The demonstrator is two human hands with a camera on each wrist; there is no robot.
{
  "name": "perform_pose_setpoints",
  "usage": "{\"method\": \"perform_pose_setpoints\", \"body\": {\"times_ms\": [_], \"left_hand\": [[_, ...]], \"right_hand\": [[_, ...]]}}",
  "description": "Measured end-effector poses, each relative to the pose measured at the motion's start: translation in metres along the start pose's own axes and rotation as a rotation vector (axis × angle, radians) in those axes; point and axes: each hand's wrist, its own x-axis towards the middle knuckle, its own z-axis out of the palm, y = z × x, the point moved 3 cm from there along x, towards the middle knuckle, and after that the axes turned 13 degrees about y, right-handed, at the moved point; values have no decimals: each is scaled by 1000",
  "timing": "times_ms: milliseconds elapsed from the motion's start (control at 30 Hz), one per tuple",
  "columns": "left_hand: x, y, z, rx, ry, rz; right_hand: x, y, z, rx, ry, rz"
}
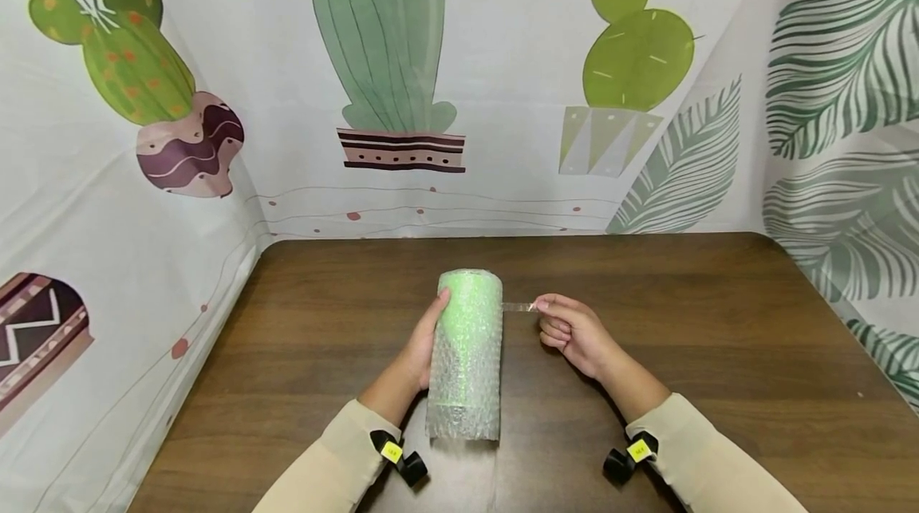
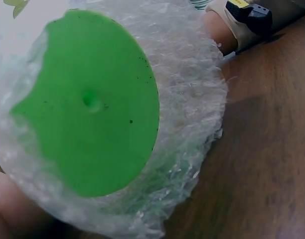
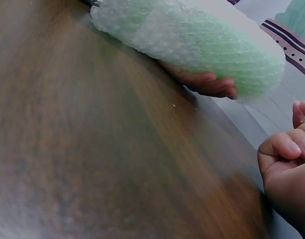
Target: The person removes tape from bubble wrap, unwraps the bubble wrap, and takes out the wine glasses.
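A green object wrapped in clear bubble wrap [image 1: 468, 361] forms a cylinder in the middle of the head view. My left hand [image 1: 422, 347] grips it from the left side, and its fingertips [image 3: 222, 88] show curled under the wrap in the right wrist view. A flat, round green end [image 2: 102, 114] with a small central dimple faces the left wrist camera through the wrap's open end. From the wrap's right side a narrow strip of clear tape [image 1: 518, 307] stretches sideways. My right hand [image 1: 580, 336] pinches the tape's far end between thumb and forefinger, its other fingers curled in.
Beneath the hands is a dark brown wooden table [image 1: 323, 290] with rounded back corners. A white cloth [image 1: 517, 42] printed with cacti and leaves hangs behind it and along both sides. Each sleeve cuff carries a black wrist camera [image 1: 632, 455].
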Motion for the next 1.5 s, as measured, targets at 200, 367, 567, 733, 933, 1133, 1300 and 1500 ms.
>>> {"method": "perform_pose_setpoints", "body": {"times_ms": [200,367,567,733,933,1133,1300,1500], "left_hand": [[-1,-1,1,7,-6,5],[-2,-2,1,10,-5,4],[-2,-2,3,20,-26,9],[-3,-2,4,39,-47,19],[-2,-3,4,48,-31,23],[-3,-4,4,62,-22,6],[-4,-4,5,88,-20,8],[-4,-4,5,88,-12,11]], "right_hand": [[0,-2,0,42,-19,-27],[0,0,1,-29,-24,-33],[-1,3,2,-162,61,-42],[-1,3,2,-165,75,-52],[-2,3,1,-218,132,-43],[-1,5,1,-256,114,-63],[-2,5,2,-280,94,-67],[-3,4,4,-329,89,-80]]}}
